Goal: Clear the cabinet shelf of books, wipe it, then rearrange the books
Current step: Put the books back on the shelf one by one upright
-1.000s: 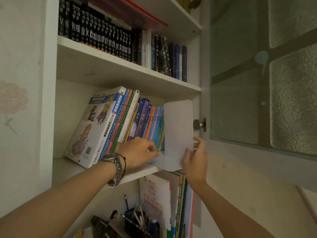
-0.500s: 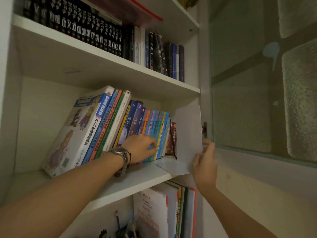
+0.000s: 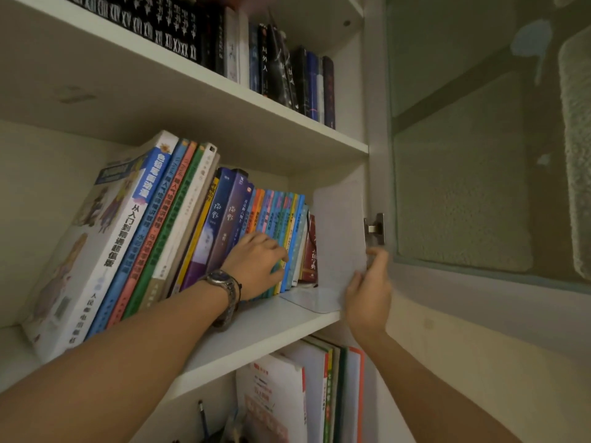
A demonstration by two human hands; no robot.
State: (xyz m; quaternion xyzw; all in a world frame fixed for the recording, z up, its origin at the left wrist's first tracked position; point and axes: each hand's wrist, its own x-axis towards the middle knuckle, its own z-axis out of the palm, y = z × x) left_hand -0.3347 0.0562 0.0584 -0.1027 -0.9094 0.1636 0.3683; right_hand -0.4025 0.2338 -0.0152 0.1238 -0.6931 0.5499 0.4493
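Note:
A row of colourful books [image 3: 179,225] leans to the right on the white middle shelf [image 3: 265,324]. My left hand [image 3: 256,263], with a watch on the wrist, presses against the lower spines of the thin blue and orange books. A white L-shaped bookend [image 3: 339,238] stands at the right end of the row, its foot lying on the shelf. My right hand [image 3: 367,295] holds the bookend's upright plate at its lower right edge, thumb in front. A small dark red book [image 3: 311,251] stands right beside the bookend.
The shelf above carries dark books [image 3: 287,68]. Below the middle shelf stand more books [image 3: 319,394] and some pens. The cabinet's frosted glass door [image 3: 479,155] hangs open at the right, its hinge [image 3: 374,228] just above my right hand.
The bookend has moved right, toward the cabinet's side wall, with my right hand on it. A dark red book has come into sight. The view has shifted closer and to the left.

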